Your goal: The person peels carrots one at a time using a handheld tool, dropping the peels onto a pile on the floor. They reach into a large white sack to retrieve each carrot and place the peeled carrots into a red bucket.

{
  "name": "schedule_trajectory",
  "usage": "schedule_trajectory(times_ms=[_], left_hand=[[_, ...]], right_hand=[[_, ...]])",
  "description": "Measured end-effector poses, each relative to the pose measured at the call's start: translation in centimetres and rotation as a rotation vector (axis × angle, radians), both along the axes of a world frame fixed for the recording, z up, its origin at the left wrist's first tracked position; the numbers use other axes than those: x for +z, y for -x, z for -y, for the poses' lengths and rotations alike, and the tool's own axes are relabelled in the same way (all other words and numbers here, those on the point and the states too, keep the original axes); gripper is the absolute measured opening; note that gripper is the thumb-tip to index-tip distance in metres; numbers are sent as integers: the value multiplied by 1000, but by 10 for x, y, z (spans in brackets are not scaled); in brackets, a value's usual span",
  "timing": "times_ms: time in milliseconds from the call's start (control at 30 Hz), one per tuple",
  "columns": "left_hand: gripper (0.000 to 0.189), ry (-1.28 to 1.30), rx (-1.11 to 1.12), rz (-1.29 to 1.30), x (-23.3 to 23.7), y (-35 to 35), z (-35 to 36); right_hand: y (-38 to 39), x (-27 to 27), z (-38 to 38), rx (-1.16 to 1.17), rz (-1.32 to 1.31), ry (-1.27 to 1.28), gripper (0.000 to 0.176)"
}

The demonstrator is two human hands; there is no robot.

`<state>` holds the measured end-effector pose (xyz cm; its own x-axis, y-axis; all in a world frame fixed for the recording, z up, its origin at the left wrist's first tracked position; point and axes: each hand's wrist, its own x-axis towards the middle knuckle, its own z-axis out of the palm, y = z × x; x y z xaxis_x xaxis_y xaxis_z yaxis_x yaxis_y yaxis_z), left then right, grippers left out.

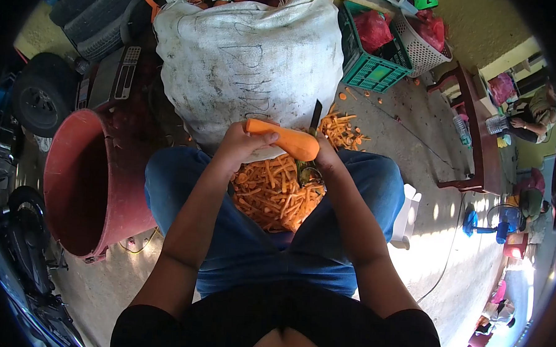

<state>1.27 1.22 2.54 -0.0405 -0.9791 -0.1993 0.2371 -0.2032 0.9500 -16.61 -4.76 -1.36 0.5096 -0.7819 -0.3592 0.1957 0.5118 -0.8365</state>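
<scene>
One carrot [287, 140] gripped in curled left hand [239, 145]; right hand [326, 158] clenches knife [316, 115] at tip.

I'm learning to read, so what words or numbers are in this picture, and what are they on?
On the white sack: big dark handwritten letters, too faded and creased to read.
On the carrot, knife, red tub and green crate: no writing shows.

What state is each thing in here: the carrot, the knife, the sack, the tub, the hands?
carrot, whole, held crosswise.
left hand, closed on the carrot's end.
right hand, closed on the knife.
knife, blade bare, pointing forward.
peelings, piled between the knees.
sack, open-topped, bulging full.
red tub, inside in shadow.
</scene>
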Motion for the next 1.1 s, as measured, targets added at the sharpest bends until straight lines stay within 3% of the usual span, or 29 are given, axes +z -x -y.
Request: schedule_trajectory(times_ms=[133, 200, 333, 433, 500, 733, 800, 900, 1100], left_hand=[[32, 10, -96, 126, 9, -3, -1], [37, 120, -204, 474, 11, 1, -1], [41, 72, -301, 438, 2, 10, -4], [40, 224, -248, 658, 2, 20, -6], [41, 210, -246, 747, 4, 22, -6], [43, 128, -60, 699, -5, 14, 4], [42, 148, -28, 789, -4, 13, 4], [41, 167, -29, 787, -6, 14, 4], [40, 138, -51, 762, -3, 18, 3]], right_hand=[[7, -4, 4, -18, 32, 102, 20], [7, 0, 2, -105, -72, 130, 19], [2, 9, -5, -168, -15, 70, 16], [-3, -2, -5, -101, -8, 174, 15], [-9, -5, -7, -124, -254, 314, 16], [-4, 12, -3, -103, -460, 564, 20], [-4, 29, -11, -2, -671, 817, 20], [-5, 28, -15, 8, -745, 946, 20], [-5, 28, -18, 45, -762, 932, 16]])
